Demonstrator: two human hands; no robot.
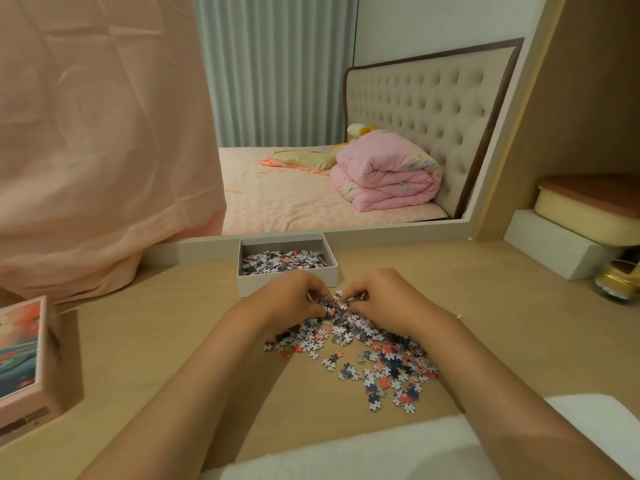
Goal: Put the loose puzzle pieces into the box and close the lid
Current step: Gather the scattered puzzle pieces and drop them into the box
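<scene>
Box [250, 284]: one, white, open, part-filled with pieces.
Lid [24, 355]: one, picture up, well left of the box.
Loose puzzle pieces [381, 356]: one heap, uncountable, just before the box.
Hands: two, left hand [294, 296] and right hand [385, 296], before the box, fingers curled, pinching heap pieces.

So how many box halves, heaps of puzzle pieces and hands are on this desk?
Box halves: 2, white tray and picture lid
Piece heaps: 2, boxed pieces and loose pieces
Hands: 2, left hand and right hand
Total: 6

Bedroom: bed [277, 199], folded quilt [384, 178]
</scene>
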